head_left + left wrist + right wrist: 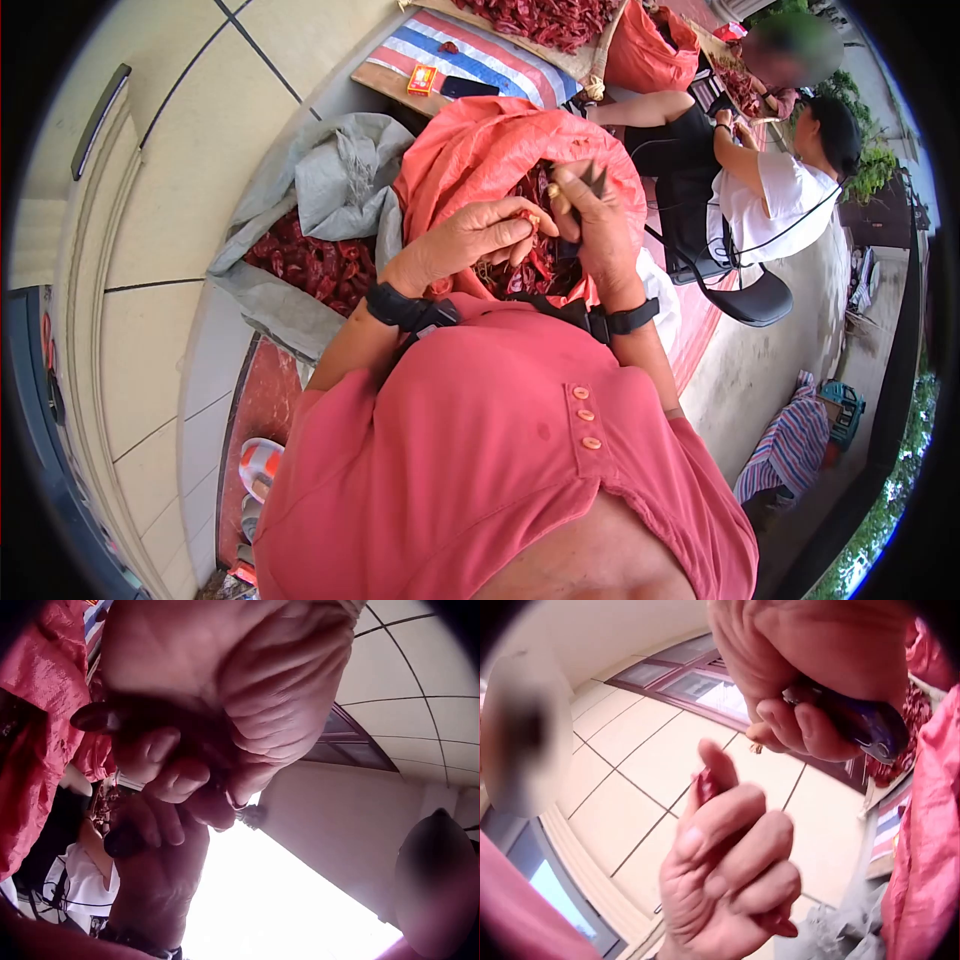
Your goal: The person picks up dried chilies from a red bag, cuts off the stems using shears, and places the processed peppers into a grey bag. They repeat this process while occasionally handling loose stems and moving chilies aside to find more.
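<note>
In the head view my left hand holds a dried red chili between thumb and forefinger. The right wrist view shows that chili pinched, and a second red tip poking out below the little finger. My right hand grips small snips with dark tips pointing up and a dark blue handle in the palm. Its fingertips also pinch a pale stem end. Both hands hover over an orange-red woven sack of dried chilies, close beside each other.
A grey sack with more chilies stands at left. Beyond is a striped cloth with a phone and a small red-yellow box. A person in white sits at right by a black chair.
</note>
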Action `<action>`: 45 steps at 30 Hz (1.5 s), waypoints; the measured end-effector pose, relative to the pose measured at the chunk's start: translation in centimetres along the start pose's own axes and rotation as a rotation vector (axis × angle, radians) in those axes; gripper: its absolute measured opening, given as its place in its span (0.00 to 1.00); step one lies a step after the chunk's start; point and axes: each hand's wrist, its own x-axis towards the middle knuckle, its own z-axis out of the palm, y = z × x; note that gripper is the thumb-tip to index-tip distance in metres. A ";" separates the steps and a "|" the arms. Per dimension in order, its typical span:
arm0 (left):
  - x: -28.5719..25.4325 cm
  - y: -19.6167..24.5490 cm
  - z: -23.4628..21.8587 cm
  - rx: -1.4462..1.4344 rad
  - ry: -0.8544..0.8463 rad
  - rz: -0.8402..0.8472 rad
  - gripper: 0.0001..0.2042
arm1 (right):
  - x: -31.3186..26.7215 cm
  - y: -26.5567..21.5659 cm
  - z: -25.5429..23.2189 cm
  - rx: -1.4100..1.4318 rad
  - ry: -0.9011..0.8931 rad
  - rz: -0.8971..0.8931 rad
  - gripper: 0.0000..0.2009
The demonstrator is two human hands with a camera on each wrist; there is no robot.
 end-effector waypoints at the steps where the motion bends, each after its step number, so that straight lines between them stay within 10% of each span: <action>1: -0.6 0.0 -0.4 0.072 0.028 0.040 0.13 | -0.3 0.0 -0.7 -0.083 0.080 -0.026 0.05; 3: -2.0 -0.2 -1.2 0.212 0.079 0.116 0.13 | -0.9 0.1 -2.5 -0.253 0.181 -0.082 0.05; 9: -11.3 -5.5 -7.2 0.573 0.406 -0.387 0.12 | -5.3 6.5 -13.9 -0.562 0.530 -0.171 0.06; 13: -16.1 -12.4 -11.7 0.909 0.628 -0.552 0.12 | -9.5 9.7 -20.3 -0.675 0.722 0.117 0.07; 16: -14.3 -9.6 -8.7 1.635 0.572 -0.698 0.09 | -11.2 13.2 -24.3 -0.958 0.781 0.280 0.11; 20: -9.7 -8.6 -7.7 1.761 0.261 -1.046 0.09 | -12.7 16.9 -27.1 -1.056 0.847 0.434 0.13; 23: -5.1 -6.6 -5.3 1.600 0.100 -0.943 0.08 | -12.7 18.1 -27.4 -1.064 0.900 0.432 0.12; 25: -3.3 -9.2 -5.7 1.573 0.058 -0.437 0.07 | -12.4 18.3 -27.3 -1.022 0.929 0.415 0.12; 32: 7.9 -21.0 -4.5 1.177 0.073 0.024 0.12 | -10.7 20.4 -23.7 -0.643 0.787 0.218 0.07; 36: 9.4 -23.2 -4.9 1.284 -0.025 -0.377 0.14 | -10.4 17.8 -19.9 -0.585 0.635 0.248 0.07; 45: 7.6 -22.0 -6.8 0.952 0.085 -0.297 0.12 | -8.4 13.4 -16.5 -0.547 0.404 0.191 0.05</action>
